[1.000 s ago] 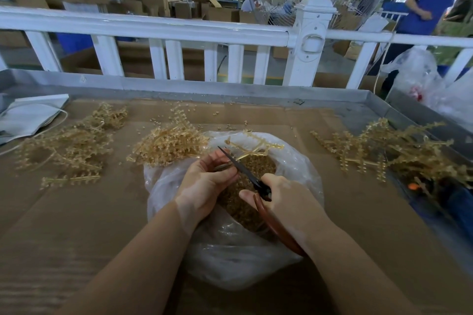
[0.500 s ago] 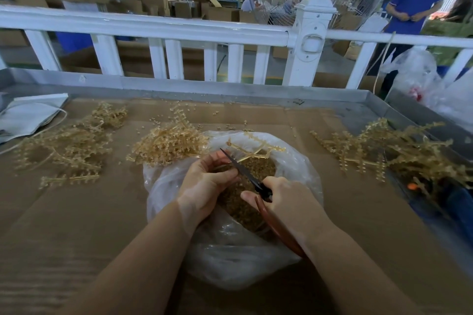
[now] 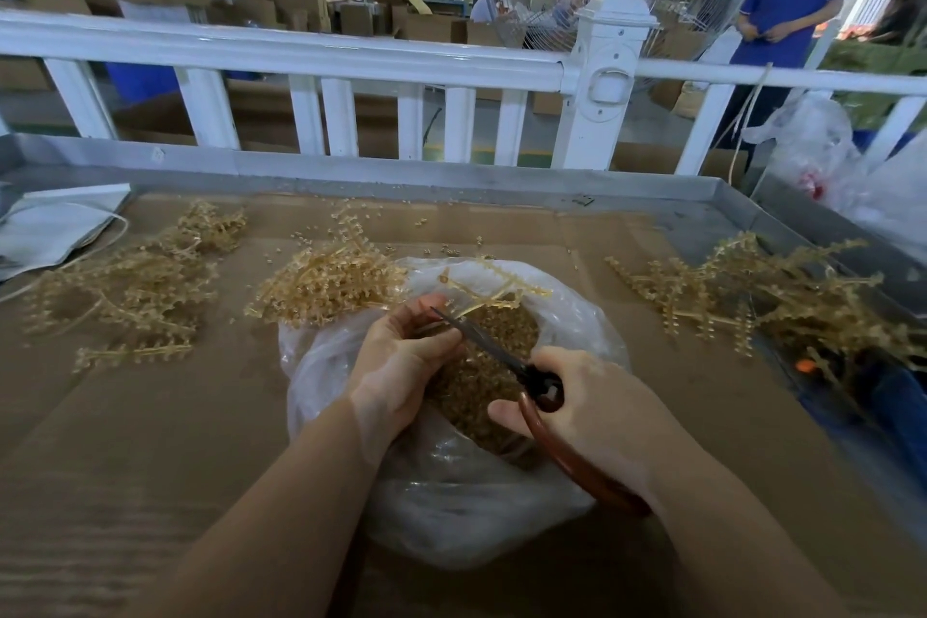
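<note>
**Amber sprig under the scissors, over the bag**

The thin amber plastic sprig (image 3: 494, 289) juts over the far rim of the clear plastic bag (image 3: 451, 517), near the middle of the cardboard-covered worktop (image 3: 150, 442). The left hand (image 3: 401, 361) pinches its near end. The right hand (image 3: 597, 412) grips the red-brown-handled scissors (image 3: 567, 457), whose dark blades reach the sprig. Loose amber bits (image 3: 481, 381) fill the bag. Heaps of sprigs lie just behind the bag (image 3: 326, 281), toward the left edge (image 3: 125, 286) and along the right edge (image 3: 752, 296).

Left hand (image 3: 401, 366) holds sprig (image 3: 494, 289); right hand (image 3: 597, 412) grips scissors (image 3: 531, 376) over bag (image 3: 451, 507).
</note>
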Motion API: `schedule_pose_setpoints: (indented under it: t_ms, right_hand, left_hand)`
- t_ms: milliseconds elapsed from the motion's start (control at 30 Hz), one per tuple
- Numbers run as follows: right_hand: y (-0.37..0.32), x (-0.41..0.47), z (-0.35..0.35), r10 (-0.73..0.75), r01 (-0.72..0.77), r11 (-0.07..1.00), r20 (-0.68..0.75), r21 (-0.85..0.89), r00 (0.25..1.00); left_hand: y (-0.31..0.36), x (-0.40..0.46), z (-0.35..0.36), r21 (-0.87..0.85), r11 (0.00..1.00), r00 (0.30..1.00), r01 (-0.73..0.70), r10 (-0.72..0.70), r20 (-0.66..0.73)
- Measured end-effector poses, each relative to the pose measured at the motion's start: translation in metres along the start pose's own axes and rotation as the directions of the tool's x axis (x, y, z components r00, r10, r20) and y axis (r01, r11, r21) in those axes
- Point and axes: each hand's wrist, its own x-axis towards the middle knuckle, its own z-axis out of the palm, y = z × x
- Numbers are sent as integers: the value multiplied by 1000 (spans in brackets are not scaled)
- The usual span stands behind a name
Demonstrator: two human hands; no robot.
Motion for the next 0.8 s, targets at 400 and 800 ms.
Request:
schedule_pose_setpoints:
  t_ms: [400,800]
  right_hand:
    - [8,0,-18,14,-3,999,-203,53,979]
    - [2,6,-18,78,-89,996,-296,-24,952]
  left_hand:
    - [1,1,1,15,999,999,-39,39,18]
    - [-4,2,2,47,998,998,-39,41,-49]
